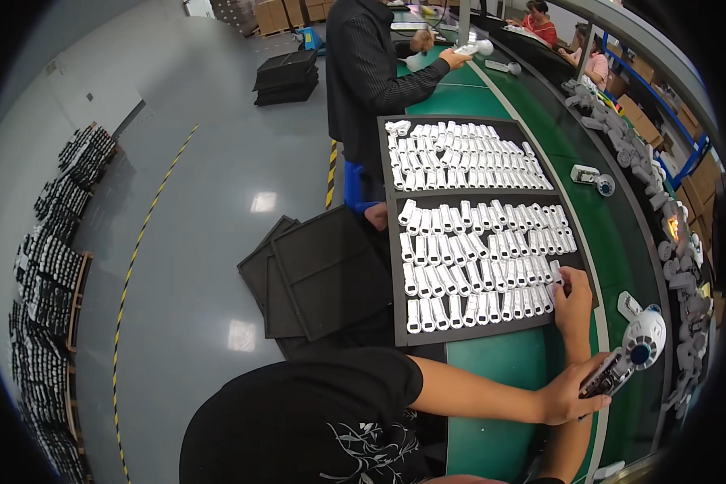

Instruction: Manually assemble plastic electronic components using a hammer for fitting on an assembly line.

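My left hand (571, 397) is closed round the handle of a white handheld device (644, 339). The device has a rounded head with a dark blue round face, and circuitry shows along its open handle. My right forearm passes beneath the left one, crossing it. At the near right corner of a black tray (492, 335), my right hand (573, 300) pinches a small white plastic cover (556, 272) with a dark window. Rows of similar covers (440, 280) fill the tray. A small white part (629, 305) lies beside the device's head.
A second full tray (460, 157) lies beyond, near a co-worker (371, 64) handling another white device (474, 49). Black trays (331, 274) are piled at the left. Another device (593, 177) lies on the dark green conveyor (557, 137); grey-white parts (621, 137) line its far side.
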`<state>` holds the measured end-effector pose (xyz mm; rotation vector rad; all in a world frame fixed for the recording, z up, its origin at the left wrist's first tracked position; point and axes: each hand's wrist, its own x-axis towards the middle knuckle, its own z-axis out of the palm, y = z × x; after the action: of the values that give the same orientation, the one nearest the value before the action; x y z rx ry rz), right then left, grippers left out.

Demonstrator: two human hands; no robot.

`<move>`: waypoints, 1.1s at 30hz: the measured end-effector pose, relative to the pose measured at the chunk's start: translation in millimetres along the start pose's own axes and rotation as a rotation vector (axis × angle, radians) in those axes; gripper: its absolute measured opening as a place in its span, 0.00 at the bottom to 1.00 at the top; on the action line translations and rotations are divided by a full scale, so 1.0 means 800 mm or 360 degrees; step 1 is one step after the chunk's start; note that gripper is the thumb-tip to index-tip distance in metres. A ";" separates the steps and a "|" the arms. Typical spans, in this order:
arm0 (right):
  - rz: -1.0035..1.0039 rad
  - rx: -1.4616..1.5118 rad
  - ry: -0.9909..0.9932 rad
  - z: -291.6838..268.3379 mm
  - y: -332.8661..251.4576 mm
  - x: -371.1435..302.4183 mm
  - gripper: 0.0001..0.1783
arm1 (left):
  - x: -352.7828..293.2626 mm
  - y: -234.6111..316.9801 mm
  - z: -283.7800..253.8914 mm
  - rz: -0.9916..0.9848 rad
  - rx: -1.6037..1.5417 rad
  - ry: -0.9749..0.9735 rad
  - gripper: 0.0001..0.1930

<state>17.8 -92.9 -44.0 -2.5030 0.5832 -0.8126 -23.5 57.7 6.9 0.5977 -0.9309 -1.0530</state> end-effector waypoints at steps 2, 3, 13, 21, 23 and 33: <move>-0.0059 0.0002 0.0010 0.001 0.004 0.004 0.14 | 0.002 0.000 0.004 -0.0080 -0.0078 -0.0013 0.32; -0.0090 0.0006 0.0013 0.000 0.005 0.004 0.14 | 0.007 -0.015 0.006 0.0137 0.0020 0.0112 0.31; 0.0539 0.0694 0.0447 -0.134 0.137 -0.076 0.11 | 0.020 -0.032 0.009 0.0145 -0.0033 0.0384 0.32; 0.1025 0.1173 0.0942 -0.224 0.019 -0.149 0.15 | 0.021 -0.040 0.004 -0.0244 -0.0485 0.0262 0.34; 0.1062 0.1271 0.0948 -0.225 0.001 -0.160 0.14 | 0.025 -0.048 -0.003 -0.0238 -0.0484 0.0244 0.35; 0.0907 0.1364 0.0212 -0.217 -0.035 -0.180 0.13 | 0.033 -0.034 -0.004 -0.0107 -0.0342 0.0282 0.37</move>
<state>-190.1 -44.1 33.8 -1.4192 0.7411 -0.7764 -28.0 22.9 -7.1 0.5362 -0.6375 -1.1245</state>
